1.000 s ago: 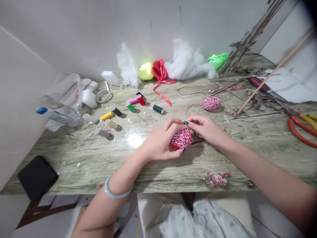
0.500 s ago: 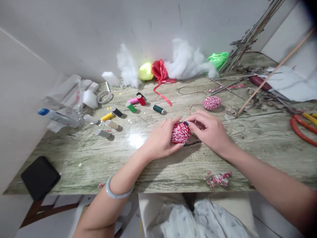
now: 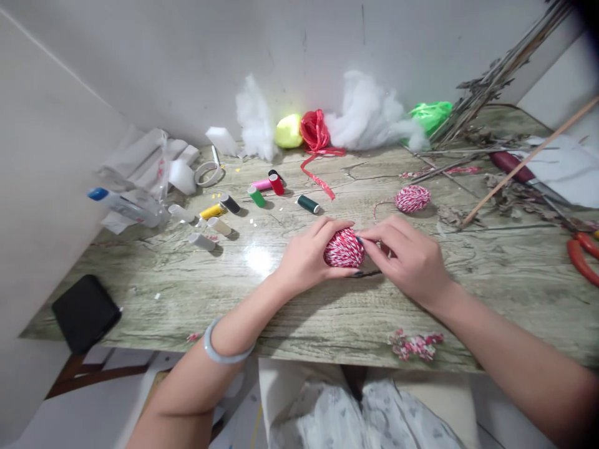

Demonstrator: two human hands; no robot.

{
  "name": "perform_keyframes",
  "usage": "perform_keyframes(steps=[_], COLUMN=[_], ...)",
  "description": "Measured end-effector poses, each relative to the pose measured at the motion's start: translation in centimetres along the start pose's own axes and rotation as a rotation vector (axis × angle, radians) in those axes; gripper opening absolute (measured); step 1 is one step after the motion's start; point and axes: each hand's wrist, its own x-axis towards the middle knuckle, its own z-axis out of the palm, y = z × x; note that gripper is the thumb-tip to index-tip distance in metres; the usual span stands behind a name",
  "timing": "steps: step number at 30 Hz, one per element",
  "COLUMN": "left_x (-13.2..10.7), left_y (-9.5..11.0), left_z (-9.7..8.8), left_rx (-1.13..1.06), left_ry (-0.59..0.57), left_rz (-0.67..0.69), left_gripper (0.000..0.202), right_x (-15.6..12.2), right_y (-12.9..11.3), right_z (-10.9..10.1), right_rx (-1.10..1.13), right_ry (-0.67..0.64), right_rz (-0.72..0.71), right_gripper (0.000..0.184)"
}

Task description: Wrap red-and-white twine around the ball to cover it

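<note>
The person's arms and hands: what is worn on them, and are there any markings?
No sleeves are in view. The left wrist carries a smooth, pale grey-blue bangle. The left hand has dark painted nails. The right hand shows no ring.

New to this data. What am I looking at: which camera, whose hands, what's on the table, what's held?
No machine: a person's two bare hands, filmed by one head-worn camera looking forward and down. The left hand cups a red-and-white twine ball; the right hand has fingertips against its right side; whether they pinch a strand I cannot tell. On the wood-look table lie a smaller twine ball, thread spools, white stuffing, dried twigs and a black pad.
</note>
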Motion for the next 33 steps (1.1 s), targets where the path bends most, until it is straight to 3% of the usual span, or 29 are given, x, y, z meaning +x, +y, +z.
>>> perform_keyframes(steps=[7,10,14,22,28,33], left_x=[0.03,0.11,0.15,0.24,0.21,0.18], left_y=[-0.12,-0.31,-0.49,-0.59,-0.11,-0.1], left_z=[-0.15,-0.1,0.11,0.25,0.14,0.54], left_rx=[-0.063,-0.128,-0.272,-0.412,-0.71,-0.912], left_ry=[0.091,0.085,0.164,0.204,0.161,0.17], left_rz=[-0.094,-0.103,-0.082,-0.163,-0.457,-0.449], left_gripper=[0.087,0.088,0.094,0.071,0.061,0.064], right_x=[-0.1,-0.15,-0.15,-0.08,-0.11,-0.15], right_y=[-0.31,-0.3,-0.26,-0.6,-0.79,-0.77], right_z=[-0.19,-0.17,-0.16,-0.09,0.03,0.07], right_rx=[-0.026,-0.018,-0.031,-0.063,-0.009,0.049], right_ry=[-0.061,-0.054,-0.037,-0.022,-0.05,-0.068], right_rz=[0.001,-0.022,-0.069,-0.152,-0.163,-0.1], right_gripper=[0.011,0.011,0.009,0.008,0.01,0.012])
